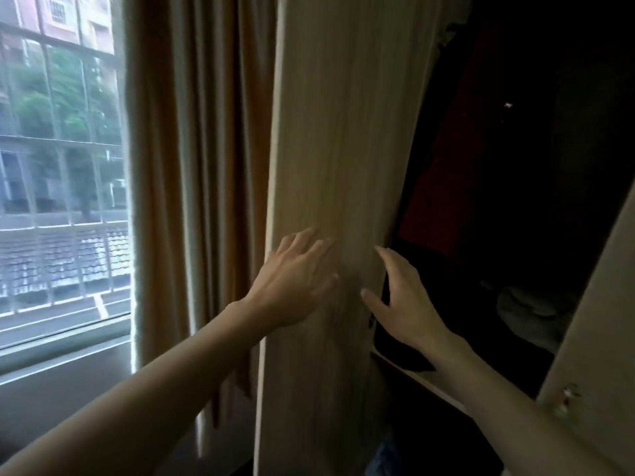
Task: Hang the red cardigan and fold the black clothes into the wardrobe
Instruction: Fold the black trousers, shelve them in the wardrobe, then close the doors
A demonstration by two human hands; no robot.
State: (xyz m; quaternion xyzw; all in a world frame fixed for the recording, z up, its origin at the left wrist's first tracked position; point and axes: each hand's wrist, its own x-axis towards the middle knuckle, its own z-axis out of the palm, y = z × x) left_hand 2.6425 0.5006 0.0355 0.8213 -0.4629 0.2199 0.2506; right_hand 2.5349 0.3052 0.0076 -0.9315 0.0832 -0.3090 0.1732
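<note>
The red cardigan (446,187) hangs inside the dark wardrobe, just right of the pale wooden left door (343,132). Below it, black clothes (405,352) lie folded on a wooden shelf (426,383). My left hand (295,280) lies flat on the outer face of the left door with fingers spread. My right hand (402,300) is at the door's inner edge, thumb on the front face and fingers reaching past the edge in front of the black clothes. Neither hand holds any garment.
The right wardrobe door (598,338) stands open at the frame's right edge, a metal fitting (567,396) on it. Brown curtains (192,166) hang left of the wardrobe, beside a barred window (62,166). A pale bundle (529,304) sits deep in the wardrobe.
</note>
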